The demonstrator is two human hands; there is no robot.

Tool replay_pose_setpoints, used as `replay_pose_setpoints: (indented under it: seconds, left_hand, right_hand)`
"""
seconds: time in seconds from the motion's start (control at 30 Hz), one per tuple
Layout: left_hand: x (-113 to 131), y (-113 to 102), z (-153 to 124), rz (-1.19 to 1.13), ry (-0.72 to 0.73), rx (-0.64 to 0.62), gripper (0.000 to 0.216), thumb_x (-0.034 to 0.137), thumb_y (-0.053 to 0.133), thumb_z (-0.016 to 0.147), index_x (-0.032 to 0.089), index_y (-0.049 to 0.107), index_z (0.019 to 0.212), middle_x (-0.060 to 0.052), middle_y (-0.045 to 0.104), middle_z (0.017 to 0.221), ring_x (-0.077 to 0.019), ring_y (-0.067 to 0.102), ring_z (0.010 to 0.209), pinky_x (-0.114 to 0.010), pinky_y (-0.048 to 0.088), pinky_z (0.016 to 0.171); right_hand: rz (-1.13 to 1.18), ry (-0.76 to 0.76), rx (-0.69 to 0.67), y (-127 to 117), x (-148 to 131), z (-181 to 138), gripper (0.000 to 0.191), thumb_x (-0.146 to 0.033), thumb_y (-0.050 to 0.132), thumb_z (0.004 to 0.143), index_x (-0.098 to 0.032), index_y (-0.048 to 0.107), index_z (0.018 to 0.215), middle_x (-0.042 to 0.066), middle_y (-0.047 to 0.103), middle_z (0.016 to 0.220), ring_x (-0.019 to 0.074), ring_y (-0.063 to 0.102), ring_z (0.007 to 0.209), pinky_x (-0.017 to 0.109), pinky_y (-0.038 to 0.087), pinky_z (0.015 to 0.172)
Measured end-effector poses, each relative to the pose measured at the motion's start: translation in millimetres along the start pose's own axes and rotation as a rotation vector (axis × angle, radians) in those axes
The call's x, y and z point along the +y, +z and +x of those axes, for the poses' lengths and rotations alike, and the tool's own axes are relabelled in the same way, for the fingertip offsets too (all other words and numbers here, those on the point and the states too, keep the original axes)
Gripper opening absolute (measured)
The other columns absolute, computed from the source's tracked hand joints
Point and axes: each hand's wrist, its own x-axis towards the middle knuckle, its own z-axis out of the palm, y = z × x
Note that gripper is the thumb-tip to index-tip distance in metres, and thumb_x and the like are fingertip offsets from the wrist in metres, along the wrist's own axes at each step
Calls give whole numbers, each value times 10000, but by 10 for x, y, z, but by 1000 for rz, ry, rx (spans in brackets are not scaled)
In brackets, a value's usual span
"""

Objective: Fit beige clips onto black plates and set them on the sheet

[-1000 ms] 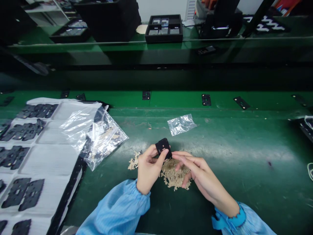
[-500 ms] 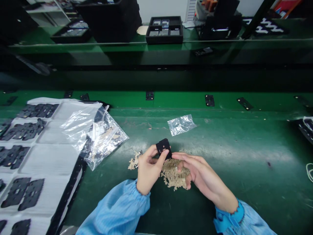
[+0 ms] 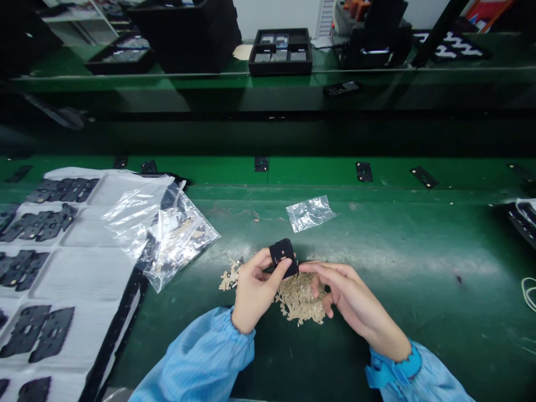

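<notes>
My left hand (image 3: 258, 287) pinches a flat black plastic plate (image 3: 283, 258) between thumb and fingers, tilted above the green bench. Stretched fingers of my right hand (image 3: 345, 296) reach the plate's right edge; its other fingers are loosely bent and apart. Whether a tiny piece sits at that fingertip I cannot tell. Under both hands lies a heap of small beige pieces (image 3: 302, 298). A smaller scatter of beige pieces (image 3: 229, 274) lies left of my left hand.
A white tray (image 3: 84, 273) with several black plates fills the left, a clear bag of pieces (image 3: 180, 240) over its edge. A small clear bag (image 3: 310, 213) lies beyond my hands. Several black parts, one of them here (image 3: 364, 172), lie on a green strip (image 3: 310, 170).
Both hands and the plate have shifted slightly right. My right hand's lower fingers have lifted off the heap. Parts on the green strip have moved right; a dark handset-like object behind moved left.
</notes>
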Motion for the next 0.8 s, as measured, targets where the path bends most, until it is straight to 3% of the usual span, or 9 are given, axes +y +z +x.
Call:
replay_pose_setpoints:
  seconds: [0.43,0.63,0.8]
  left_hand:
    - [78,-34,4,-61,-144,-177,266,297,687,745,139,635,953,-73,730,884,-222,696,801,-282,612,596]
    - [79,-54,2,-122,-195,-251,298,300,686,751,139,626,994,-85,725,899,-227,692,803,-280,602,570]
    - [58,-76,-6,-197,-218,-302,286,279,685,760,153,624,1009,-70,721,856,-186,684,731,-240,575,540]
  right_hand:
    - [-128,-9,24,-25,32,47,209,-321,705,750,-180,735,901,-26,533,533,47,432,420,107,365,313]
    - [-140,-76,71,-6,96,52,164,-304,763,681,-154,725,736,50,672,843,39,474,481,96,342,310]
    - [-66,-24,25,2,82,57,157,-275,781,656,-142,718,712,1,625,648,17,416,409,92,296,297]
